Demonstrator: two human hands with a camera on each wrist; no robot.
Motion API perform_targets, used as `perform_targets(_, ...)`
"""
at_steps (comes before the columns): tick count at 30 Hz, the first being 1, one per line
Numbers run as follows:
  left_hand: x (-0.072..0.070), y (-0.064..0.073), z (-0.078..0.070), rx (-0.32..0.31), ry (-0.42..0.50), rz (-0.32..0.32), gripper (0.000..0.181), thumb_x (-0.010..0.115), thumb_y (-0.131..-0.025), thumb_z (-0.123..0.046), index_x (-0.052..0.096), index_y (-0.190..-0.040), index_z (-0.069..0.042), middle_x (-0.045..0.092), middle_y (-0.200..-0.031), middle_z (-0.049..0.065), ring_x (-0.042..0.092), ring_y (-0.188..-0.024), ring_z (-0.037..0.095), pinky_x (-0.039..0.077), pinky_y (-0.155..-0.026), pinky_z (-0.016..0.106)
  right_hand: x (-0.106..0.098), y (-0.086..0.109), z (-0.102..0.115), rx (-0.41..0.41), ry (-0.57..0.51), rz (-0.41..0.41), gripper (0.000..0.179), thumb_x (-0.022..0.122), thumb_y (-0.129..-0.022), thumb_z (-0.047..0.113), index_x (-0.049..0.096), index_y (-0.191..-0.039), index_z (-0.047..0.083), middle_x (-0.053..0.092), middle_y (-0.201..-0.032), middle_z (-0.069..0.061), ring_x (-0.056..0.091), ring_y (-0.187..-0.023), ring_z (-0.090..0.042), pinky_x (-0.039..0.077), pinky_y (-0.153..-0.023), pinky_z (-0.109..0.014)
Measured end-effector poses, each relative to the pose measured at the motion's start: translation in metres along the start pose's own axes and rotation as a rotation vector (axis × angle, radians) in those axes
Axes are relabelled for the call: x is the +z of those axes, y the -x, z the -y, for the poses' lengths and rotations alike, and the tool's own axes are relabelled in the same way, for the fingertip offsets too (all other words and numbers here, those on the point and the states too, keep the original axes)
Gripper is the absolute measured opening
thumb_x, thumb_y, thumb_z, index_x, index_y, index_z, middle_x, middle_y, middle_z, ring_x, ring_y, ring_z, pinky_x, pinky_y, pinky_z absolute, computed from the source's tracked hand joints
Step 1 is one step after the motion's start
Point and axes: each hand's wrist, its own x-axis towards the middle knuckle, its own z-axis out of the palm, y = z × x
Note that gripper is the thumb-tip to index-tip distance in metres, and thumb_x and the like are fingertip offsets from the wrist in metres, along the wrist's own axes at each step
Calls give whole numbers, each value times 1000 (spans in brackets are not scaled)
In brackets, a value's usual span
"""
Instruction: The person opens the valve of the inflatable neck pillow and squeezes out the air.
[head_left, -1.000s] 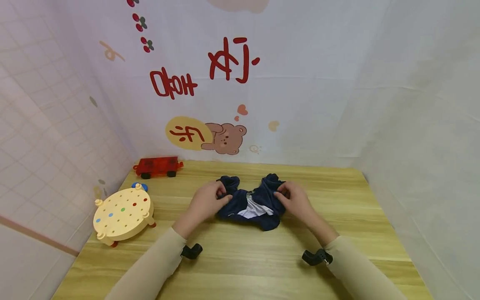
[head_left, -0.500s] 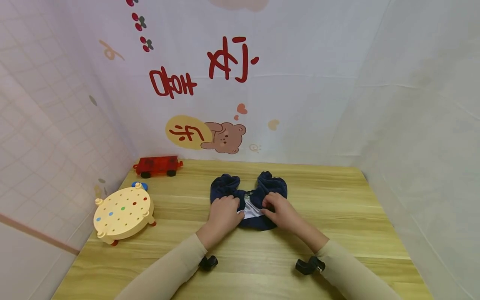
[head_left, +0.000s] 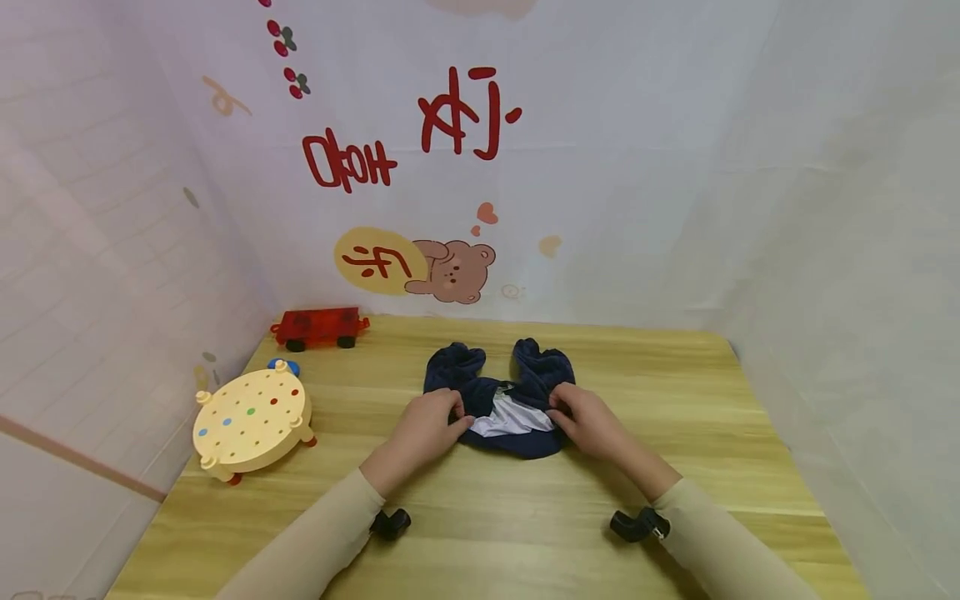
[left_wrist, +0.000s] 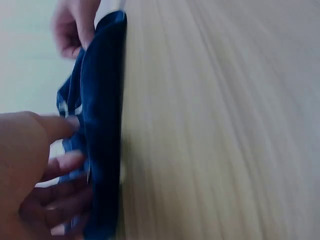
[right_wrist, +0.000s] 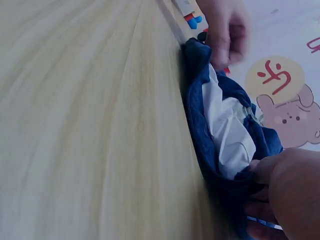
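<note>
A small navy cloth garment [head_left: 525,443] lies crumpled near the middle of the table, its two puffy lobes pointing toward the wall. White lining [head_left: 508,415] shows in its opening, with a small pale fastener or tag above it. My left hand [head_left: 422,425] pinches the garment's left edge between thumb and fingers. At the right edge, my right hand [head_left: 591,418] holds the cloth; the right wrist view puts that thumb [right_wrist: 262,169] at the lining, with fingers behind. Seen from the left wrist, the navy rim [left_wrist: 104,115] stands in front of my fingertips and partly hides them.
A red toy wagon [head_left: 318,327] stands at the back left of the wooden table [head_left: 510,533]. Nearer is a round cream toy [head_left: 251,421] with pegs and coloured dots, a blue piece [head_left: 288,367] behind it. Cloth walls [head_left: 637,208] border the back and sides.
My hands first came inward over the garment, then moved apart again to its two edges. The garment now lies flatter, its lobes more upright and the white lining spread wider.
</note>
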Motion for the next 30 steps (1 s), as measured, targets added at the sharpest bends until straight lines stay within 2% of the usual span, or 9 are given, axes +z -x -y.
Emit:
perform_targets(3,4,-6,-10,-34,-19,-13,34,83,-99,-50,72,-100,-18,64,-90,-4,62,-79,17,55,-75,40,1,-2,2,1,-19,5,21,82,-100,8,64,-98,18,57,-88,10,53,-77,-10,49,-70,-32)
perform_targets(5,9,-9,-14,-42,-59,-36,37,83,-98,-53,73,-101,-18,65,-89,-4,64,-79,18,55,-74,40,3,-3,4,-5,-26,7,20,82,-100,8,64,-98,17,57,-88,10,53,-77,-10,48,-70,-31)
perform_targets(10,20,-11,-20,-23,-143,-124,24,85,-98,-43,76,-92,-22,66,-83,-6,68,-78,19,55,-72,44,10,-4,11,-16,-24,-17,19,83,-99,7,66,-98,16,57,-89,8,52,-78,-10,48,-70,-31)
perform_targets(14,25,-13,-24,-43,-147,-161,28,86,-96,-47,76,-89,-22,67,-82,-7,69,-78,20,53,-75,47,13,-3,18,1,-34,-63,20,85,-97,6,67,-98,15,58,-89,7,52,-79,-11,48,-71,-32)
perform_targets(18,30,-18,-28,-71,-141,-199,37,85,-97,-50,68,-80,-23,60,-74,-8,62,-69,19,48,-71,45,17,-3,24,-2,-41,-101,19,86,-97,9,68,-98,15,60,-90,6,53,-80,-12,49,-72,-34)
perform_targets(22,33,-21,-27,-10,-120,-260,44,84,-98,-32,53,-68,-22,46,-65,-8,48,-57,15,43,-59,43,19,-2,27,-13,-23,-121,20,86,-96,10,67,-95,15,59,-88,5,52,-79,-12,47,-72,-34)
perform_targets(25,30,-21,-22,24,-65,-262,45,80,-97,-21,45,-68,-21,37,-64,-7,38,-54,13,36,-54,38,19,-1,25,7,-10,-120,23,84,-97,8,63,-91,16,55,-84,5,50,-76,-12,45,-69,-33)
perform_targets(30,14,-16,-11,19,59,-172,38,72,-96,-11,42,-74,-17,31,-67,-6,28,-57,12,26,-57,31,12,0,21,77,-17,-98,28,79,-99,3,57,-89,17,48,-78,6,48,-70,-12,42,-64,-31)
